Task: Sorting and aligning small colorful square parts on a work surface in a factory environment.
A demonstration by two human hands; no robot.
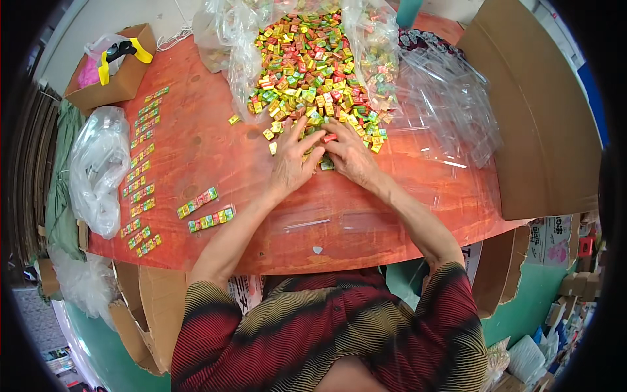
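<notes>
A large heap of small wrapped blocks (307, 65) in red, yellow, green and orange spills from a clear plastic bag (245, 59) toward me. At its near edge my left hand (294, 162) reaches in, fingers apart, its thumb and forefinger pointing at the other hand. Close beside it, my right hand (353, 155) has its fingers bent around a red block (330, 138) by the thumb. A green block (327, 165) lies beneath and between the hands. Left of my left forearm lie two short rows of blocks, an upper row (197, 203) and a lower row (211, 219).
Several more block rows (142, 183) line the left of the red table (196, 144). Clear plastic sleeves (450, 98) pile up at right beside a tall cardboard panel (535, 111). A clear bag (101, 170) and an open cardboard box (114, 85) stand at left.
</notes>
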